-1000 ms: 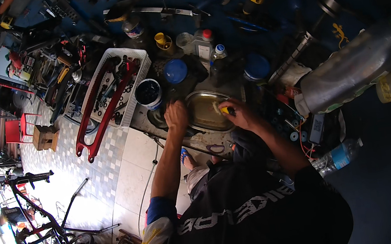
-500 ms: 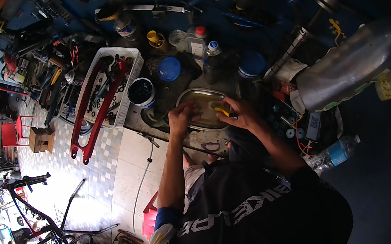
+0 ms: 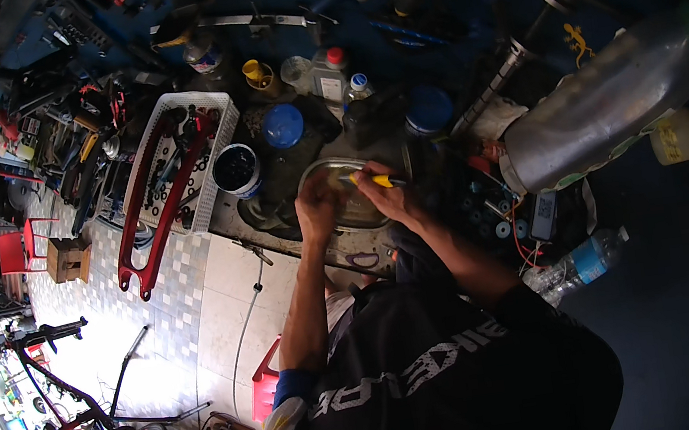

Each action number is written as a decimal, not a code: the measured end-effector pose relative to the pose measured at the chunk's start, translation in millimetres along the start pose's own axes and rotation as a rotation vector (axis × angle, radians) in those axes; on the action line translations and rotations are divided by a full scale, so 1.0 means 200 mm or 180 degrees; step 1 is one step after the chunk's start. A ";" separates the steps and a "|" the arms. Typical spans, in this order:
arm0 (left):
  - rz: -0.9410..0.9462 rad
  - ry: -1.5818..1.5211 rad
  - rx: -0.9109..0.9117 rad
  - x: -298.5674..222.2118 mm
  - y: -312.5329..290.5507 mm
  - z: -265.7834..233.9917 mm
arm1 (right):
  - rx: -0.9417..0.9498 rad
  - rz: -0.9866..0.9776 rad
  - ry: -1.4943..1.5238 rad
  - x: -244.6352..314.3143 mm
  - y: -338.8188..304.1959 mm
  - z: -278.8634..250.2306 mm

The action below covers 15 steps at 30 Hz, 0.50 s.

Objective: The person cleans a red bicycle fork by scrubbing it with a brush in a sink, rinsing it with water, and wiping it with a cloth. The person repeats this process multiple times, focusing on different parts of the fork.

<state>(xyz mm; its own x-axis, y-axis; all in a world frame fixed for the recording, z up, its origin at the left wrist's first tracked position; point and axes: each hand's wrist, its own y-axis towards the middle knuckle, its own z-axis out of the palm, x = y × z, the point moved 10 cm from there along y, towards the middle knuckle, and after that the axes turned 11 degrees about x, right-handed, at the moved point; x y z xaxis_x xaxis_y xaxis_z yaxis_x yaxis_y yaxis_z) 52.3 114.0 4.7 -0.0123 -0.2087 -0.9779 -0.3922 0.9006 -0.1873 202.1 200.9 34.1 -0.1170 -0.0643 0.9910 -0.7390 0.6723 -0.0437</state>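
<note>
An oval metal tray with brownish liquid sits on the bench in front of me. Over its left side, my left hand is closed, its fingertips smeared by motion; whatever they may hold is too small or blurred to name. My right hand grips a brush with a yellow and black handle above the tray's right side. The brush's head points left toward my left fingers, and its bristles are hard to make out. A purple-rimmed ring-like item lies at the bench's near edge.
Left of the tray stand an open tub of dark stuff and a white basket with a red bike frame part across it. Bottles stand behind. At right are a metal cylinder and a plastic bottle.
My right hand has shifted left and up with the brush, whose handle now points right, closer to my left hand. The view has moved slightly.
</note>
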 end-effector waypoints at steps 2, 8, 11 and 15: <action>-0.0150 -0.0650 -0.0145 0.10 -0.02 0.00 | -0.0078 0.0131 -0.0624 0.11 0.01 -0.04; -0.0021 -0.0451 -0.0378 0.05 -0.01 -0.05 | -0.0141 -0.0115 -0.1231 0.14 -0.03 -0.01; 0.0110 -0.0255 -0.0388 0.06 -0.01 -0.08 | -0.0137 0.0037 -0.1304 0.18 -0.04 -0.03; 0.0001 0.0017 -0.0263 0.03 -0.04 -0.05 | -0.0023 -0.0157 -0.0852 0.13 -0.07 0.01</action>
<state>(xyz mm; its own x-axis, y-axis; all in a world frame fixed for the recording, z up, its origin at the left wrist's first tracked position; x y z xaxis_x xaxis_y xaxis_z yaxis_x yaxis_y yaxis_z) 45.8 102.4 1.3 -0.0174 -0.2106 -0.9774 -0.4668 0.8662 -0.1783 207.9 188.0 59.5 -0.2530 -0.2890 0.9233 -0.7435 0.6688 0.0056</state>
